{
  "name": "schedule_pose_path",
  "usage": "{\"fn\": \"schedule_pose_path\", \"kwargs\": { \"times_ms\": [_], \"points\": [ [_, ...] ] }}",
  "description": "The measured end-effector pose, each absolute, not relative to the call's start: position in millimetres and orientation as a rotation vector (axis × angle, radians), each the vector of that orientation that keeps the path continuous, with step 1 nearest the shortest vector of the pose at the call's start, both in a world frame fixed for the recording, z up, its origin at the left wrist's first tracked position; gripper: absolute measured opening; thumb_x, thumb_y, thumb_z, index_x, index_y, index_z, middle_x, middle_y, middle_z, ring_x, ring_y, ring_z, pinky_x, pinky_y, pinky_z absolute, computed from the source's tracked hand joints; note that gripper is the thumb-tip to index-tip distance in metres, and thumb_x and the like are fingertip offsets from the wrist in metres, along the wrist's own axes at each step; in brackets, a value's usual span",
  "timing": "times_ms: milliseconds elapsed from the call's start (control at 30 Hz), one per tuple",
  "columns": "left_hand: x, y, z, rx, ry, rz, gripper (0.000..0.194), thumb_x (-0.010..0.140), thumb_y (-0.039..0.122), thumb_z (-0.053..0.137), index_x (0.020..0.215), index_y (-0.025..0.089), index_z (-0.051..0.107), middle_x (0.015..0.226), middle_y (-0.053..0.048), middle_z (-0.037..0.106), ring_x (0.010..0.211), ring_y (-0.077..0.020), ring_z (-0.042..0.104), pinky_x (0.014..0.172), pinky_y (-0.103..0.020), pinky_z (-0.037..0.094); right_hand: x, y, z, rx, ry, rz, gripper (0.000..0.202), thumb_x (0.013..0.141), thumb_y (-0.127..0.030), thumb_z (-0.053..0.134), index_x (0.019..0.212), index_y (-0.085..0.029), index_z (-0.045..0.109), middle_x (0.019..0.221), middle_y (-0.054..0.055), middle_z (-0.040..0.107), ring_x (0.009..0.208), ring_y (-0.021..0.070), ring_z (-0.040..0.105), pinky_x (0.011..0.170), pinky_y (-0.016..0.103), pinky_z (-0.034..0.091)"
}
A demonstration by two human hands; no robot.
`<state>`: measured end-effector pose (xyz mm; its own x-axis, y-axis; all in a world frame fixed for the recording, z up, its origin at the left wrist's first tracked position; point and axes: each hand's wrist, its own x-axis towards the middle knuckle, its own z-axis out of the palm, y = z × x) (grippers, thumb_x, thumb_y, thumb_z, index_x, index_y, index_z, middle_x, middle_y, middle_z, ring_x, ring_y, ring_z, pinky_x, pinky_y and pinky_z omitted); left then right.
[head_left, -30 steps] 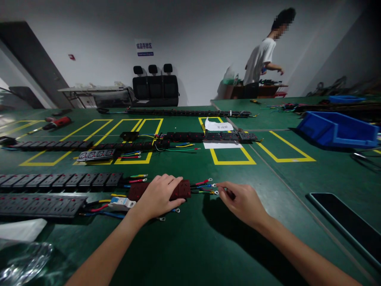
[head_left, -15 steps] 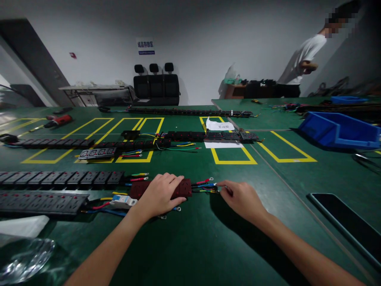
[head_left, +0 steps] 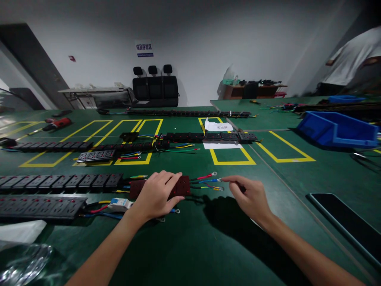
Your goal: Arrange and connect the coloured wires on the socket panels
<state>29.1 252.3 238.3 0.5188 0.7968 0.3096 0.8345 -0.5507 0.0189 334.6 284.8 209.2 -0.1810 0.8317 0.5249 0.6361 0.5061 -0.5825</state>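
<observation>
My left hand point(head_left: 159, 194) lies over a dark red socket strip point(head_left: 185, 183), its thumb along the near edge and its fingers across the top, gripping it. Out of the strip's right end come a red wire point(head_left: 206, 176), a blue wire point(head_left: 212, 181) and yellow-green wires point(head_left: 210, 187), tipped with ring terminals. My right hand point(head_left: 251, 196) holds nothing; its index finger points left, the tip at or just beside the blue wire's terminal, while the other fingers curl loosely. Under my left wrist's side is a white breaker-like block point(head_left: 120, 204) with wires.
Black socket strips point(head_left: 98, 182) lie to the left, others farther back. A blue bin point(head_left: 339, 129) and a phone point(head_left: 345, 226) are on the right. Clear plastic point(head_left: 24, 262) sits at the near left, a red power tool point(head_left: 58, 123) beyond. A person point(head_left: 357, 59) stands back right.
My right hand has moved slightly right and its index finger has straightened. The wire ends have spread apart. My left hand stays on the strip. The person behind has moved right.
</observation>
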Motion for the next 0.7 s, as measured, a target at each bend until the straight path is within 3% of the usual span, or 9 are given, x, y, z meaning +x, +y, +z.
{"fn": "schedule_pose_path", "kwargs": {
  "times_ms": [200,367,700],
  "points": [
    [28.1,251.1,238.6,-2.569,-1.232,-0.595,0.064,0.092,0.042,0.07,0.145,0.013,0.048,0.12,-0.017,0.066,0.105,-0.0325,0.061,0.085,-0.047,0.05,336.6,282.4,216.2,-1.08,-1.891,0.095,0.029,0.088,-0.02,0.052,0.082,-0.018,0.081,0.054,-0.001,0.067,0.041,0.0104,0.053,0.048,0.023,0.04],
    [28.0,251.1,238.1,-2.454,-1.119,-0.714,0.062,0.092,0.042,0.069,0.14,0.007,0.051,0.11,-0.017,0.067,0.096,-0.0323,0.063,0.076,-0.045,0.051,335.9,283.5,215.4,-0.982,-1.884,0.028,0.03,0.09,-0.016,0.053,0.094,-0.016,0.083,0.055,-0.001,0.069,0.036,0.0095,0.049,0.043,0.023,0.039],
    [29.7,246.8,244.9,-2.376,-0.985,-0.807,0.055,0.098,0.045,0.062,0.136,0.008,0.052,0.103,-0.014,0.068,0.092,-0.0293,0.064,0.075,-0.042,0.051,339.1,290.8,208.8,-0.974,-1.923,0.4,0.035,0.09,-0.019,0.052,0.108,-0.013,0.082,0.054,-0.001,0.065,0.041,0.0114,0.05,0.044,0.024,0.038]
  ]
}}
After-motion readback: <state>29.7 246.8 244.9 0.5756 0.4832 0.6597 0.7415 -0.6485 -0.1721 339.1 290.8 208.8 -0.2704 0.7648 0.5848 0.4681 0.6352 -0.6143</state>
